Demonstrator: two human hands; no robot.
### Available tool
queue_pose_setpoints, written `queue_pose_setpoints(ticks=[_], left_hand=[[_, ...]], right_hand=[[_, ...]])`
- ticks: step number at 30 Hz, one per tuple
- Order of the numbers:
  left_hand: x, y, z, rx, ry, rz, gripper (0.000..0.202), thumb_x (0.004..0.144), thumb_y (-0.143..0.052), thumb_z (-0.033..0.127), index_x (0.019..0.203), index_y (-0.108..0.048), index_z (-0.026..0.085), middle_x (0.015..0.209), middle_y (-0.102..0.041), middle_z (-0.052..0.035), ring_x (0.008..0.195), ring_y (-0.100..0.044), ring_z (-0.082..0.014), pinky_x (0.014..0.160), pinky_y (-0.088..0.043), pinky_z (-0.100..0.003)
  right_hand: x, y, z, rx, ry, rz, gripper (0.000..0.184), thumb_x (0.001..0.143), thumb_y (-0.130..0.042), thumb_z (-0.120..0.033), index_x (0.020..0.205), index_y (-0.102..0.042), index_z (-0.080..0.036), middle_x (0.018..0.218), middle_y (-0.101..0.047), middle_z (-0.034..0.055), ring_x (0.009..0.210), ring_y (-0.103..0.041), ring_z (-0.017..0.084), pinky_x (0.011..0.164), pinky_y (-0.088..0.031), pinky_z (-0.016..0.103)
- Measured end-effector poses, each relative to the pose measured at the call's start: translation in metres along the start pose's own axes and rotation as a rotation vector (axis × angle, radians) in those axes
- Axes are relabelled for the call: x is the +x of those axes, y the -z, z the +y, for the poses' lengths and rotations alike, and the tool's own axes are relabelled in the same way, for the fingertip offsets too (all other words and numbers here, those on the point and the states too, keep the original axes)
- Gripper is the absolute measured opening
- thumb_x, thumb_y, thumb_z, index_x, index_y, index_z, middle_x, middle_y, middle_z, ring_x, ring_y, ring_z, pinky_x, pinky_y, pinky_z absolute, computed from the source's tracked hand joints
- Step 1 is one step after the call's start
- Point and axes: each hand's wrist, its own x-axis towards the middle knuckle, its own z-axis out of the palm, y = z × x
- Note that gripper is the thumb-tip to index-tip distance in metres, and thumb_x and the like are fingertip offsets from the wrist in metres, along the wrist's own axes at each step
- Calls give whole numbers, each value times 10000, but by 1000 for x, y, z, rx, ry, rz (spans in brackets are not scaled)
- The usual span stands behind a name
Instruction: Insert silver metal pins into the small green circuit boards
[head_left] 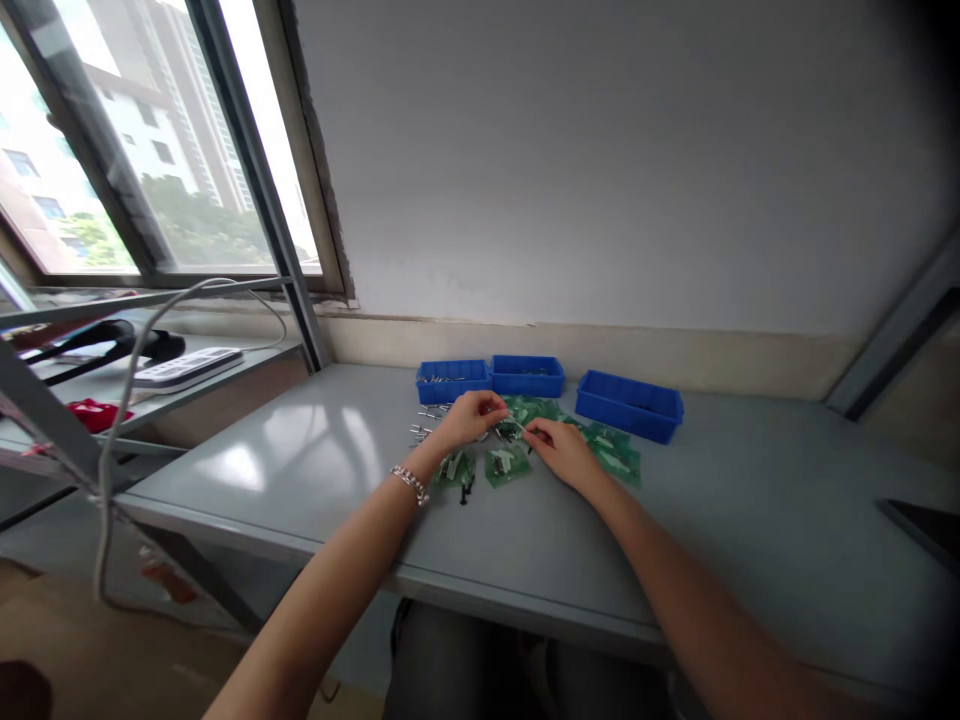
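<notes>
My left hand (471, 416) and my right hand (561, 447) meet over a spread of small green plastic bags (507, 464) on the grey table (315, 450). Both hands pinch a small pale item between their fingertips; it is too small to identify. A beaded bracelet (409, 483) circles my left wrist. Several metal bolts (424, 430) lie just left of my left hand, and a dark screw (464, 493) rests near the bags.
Three blue bins stand along the back: left (452, 380), middle (527, 375), right (628, 404). A window and a metal shelf (187, 368) with a white device and a cable are at left. A dark object (926, 525) sits at the table's right edge.
</notes>
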Motion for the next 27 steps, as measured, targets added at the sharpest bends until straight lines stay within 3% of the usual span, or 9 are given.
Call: queue_pose_setpoints(ticks=[5,10,27], left_hand=[[-4,-2,4,33,-43,-77,208,697,-560,267,866,-568,145,749,-596,-29,606,-494,-95,574,-394,-211],[-7,-7,7,63,-72,-199,187,683,-579,250,843,-590,154,704,-590,-12,596,-489,-96,568,-381,-199],[-10,-14,17,95,-37,-174,172,713,-532,279,751,-620,136,656,-597,-13,579,-494,-102,541,-368,-192]], right_hand=[[1,-1,1,-31,3,20,164,780,-429,-223,713,-573,-184,544,-526,-15,487,-454,114,495,-289,210],[1,0,3,-57,6,38,163,778,-422,-215,741,-578,-190,565,-544,-9,508,-472,122,513,-300,214],[0,2,-1,16,47,96,140,784,-453,-255,787,-579,-195,529,-505,-29,476,-434,105,491,-302,203]])
